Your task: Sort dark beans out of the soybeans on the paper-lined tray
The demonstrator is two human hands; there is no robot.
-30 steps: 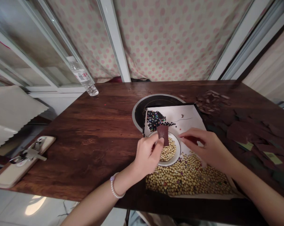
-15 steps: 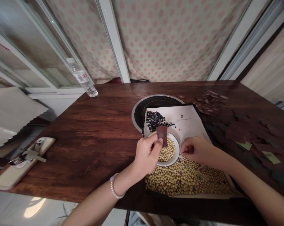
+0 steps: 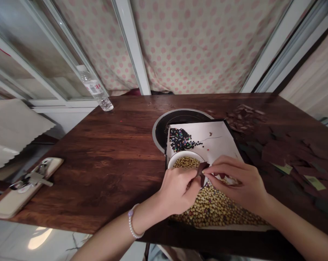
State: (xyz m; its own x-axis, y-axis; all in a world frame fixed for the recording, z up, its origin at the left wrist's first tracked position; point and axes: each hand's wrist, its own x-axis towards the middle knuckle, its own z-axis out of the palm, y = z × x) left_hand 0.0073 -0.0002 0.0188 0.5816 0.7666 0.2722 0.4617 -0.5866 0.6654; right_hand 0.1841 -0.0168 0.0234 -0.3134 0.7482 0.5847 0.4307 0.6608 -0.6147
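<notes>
My left hand (image 3: 178, 188) pinches a bent strip of dark brown sheet, which looks like sandpaper (image 3: 202, 170). My right hand (image 3: 237, 181) has thumb and fingertips pressed together against that strip, on what looks like a small pale bead, mostly hidden. Below and behind the hands, a white bowl (image 3: 172, 159) with yellowish beads (image 3: 187, 162) stands in a shallow paper-lined tray (image 3: 223, 139). Loose yellowish beads (image 3: 220, 206) cover the tray's near part. Black beads with a few coloured ones (image 3: 180, 139) are heaped at its far left corner.
A round black plate with a silver rim (image 3: 158, 127) lies partly under the tray. Brown scraps (image 3: 242, 117) and sheets (image 3: 278, 152) lie to the right. A plastic bottle (image 3: 97, 92) stands at the back left; a pale board with metal items (image 3: 30, 185) is at the left edge.
My left hand has moved slightly right and down with the brown strip, which is now bent. My right hand has come up from the loose beads to meet it.
</notes>
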